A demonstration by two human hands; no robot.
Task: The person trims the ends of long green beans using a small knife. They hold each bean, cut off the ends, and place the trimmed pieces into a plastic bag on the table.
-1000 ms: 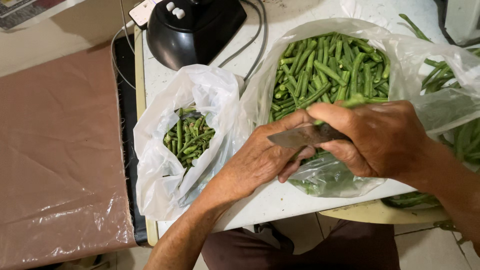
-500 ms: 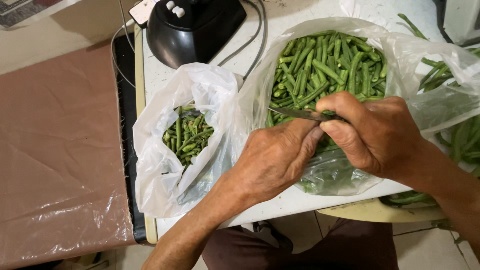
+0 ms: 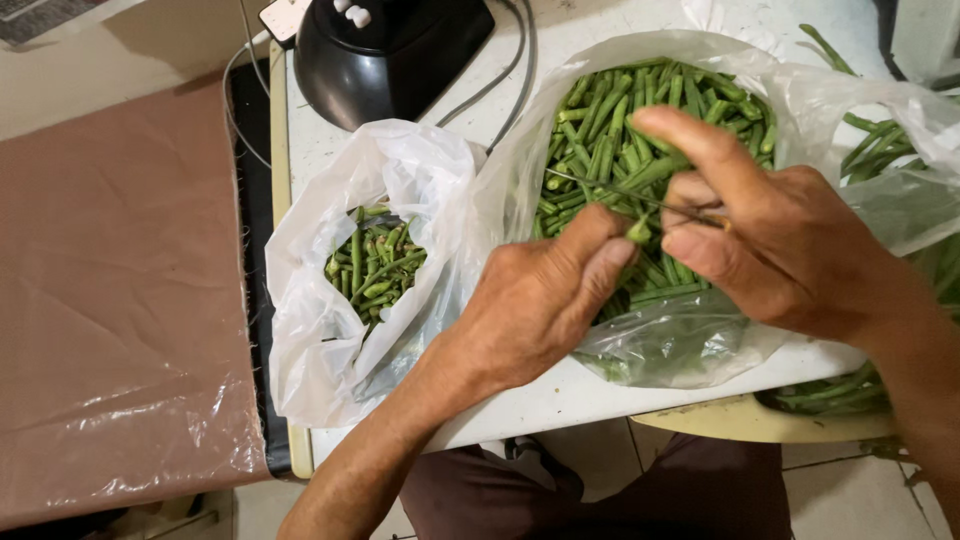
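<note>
We're mid-way thru the bean work, by the look of it. Our left hand [image 3: 540, 300] is closed round a short green bean piece [image 3: 638, 232], pinched betw. thumb and fingertips right over the big clear bag of beans [image 3: 650, 140]. Our right hand [image 3: 770, 230] is closed on a thin knife [image 3: 640, 198], index finger stretched out above the blade, which lies flat w/ its edge touching the bean piece.

Done so far, as we judge it: the small white bag [image 3: 330, 330] on the left holds a modest heap of short bean bits [image 3: 375, 265], filling only its bottom. Left to do: a lot. The big bag is heaped w/ long beans, and more loose beans [image 3: 860, 150] lie on the white table [image 3: 560, 400] at the right edge, plus some lower right near the table rim. We'd say well under half is trimmed.
</note>
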